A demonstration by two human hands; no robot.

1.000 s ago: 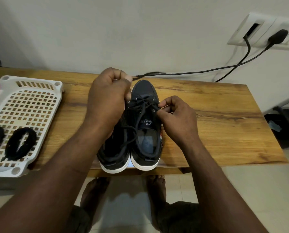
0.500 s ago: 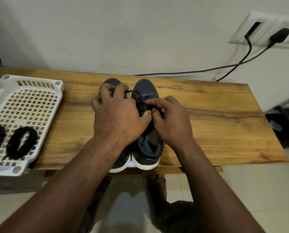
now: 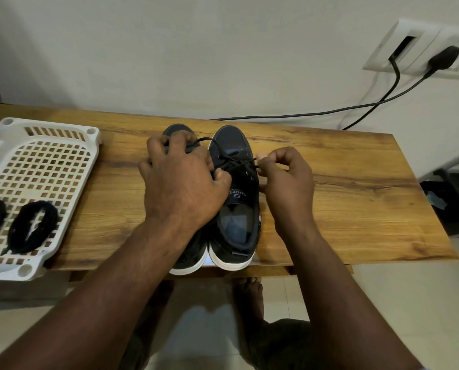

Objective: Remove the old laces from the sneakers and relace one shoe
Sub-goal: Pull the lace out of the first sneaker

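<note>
Because the black lace (image 3: 233, 162) is stretched across the upper eyelets of the laced sneaker (image 3: 237, 209), the step in hand looks like working a crossing loose so the lace can come out. It goes best with short, even pulls straight out of each eyelet while the shoe is held down, since a hard sideways tug would probably drag the sneaker along or jam the crossing. The right hand (image 3: 287, 182) sits just to the right of this sneaker, its thumb and forefinger clamped on a strand at the eyelet row, the other fingers (image 3: 279, 153) curled in. The left hand (image 3: 181, 188) lies over the other sneaker (image 3: 177, 129), just left of the laced one. Its fingers are curled and seem to be closed on the lace too, with a loose loop arching out past them towards the toe. The laced sneaker is dark navy with a white sole and a printed tongue, toe pointing away, heel at the near edge of the wooden surface (image 3: 343, 196). The lace is thin, limp and only partly threaded. Well to the left of the sneaker a white slotted basket (image 3: 89, 145) holds two coiled laces (image 3: 32, 227), and beyond its toe a cable (image 3: 303, 113) trails along the wall.
</note>
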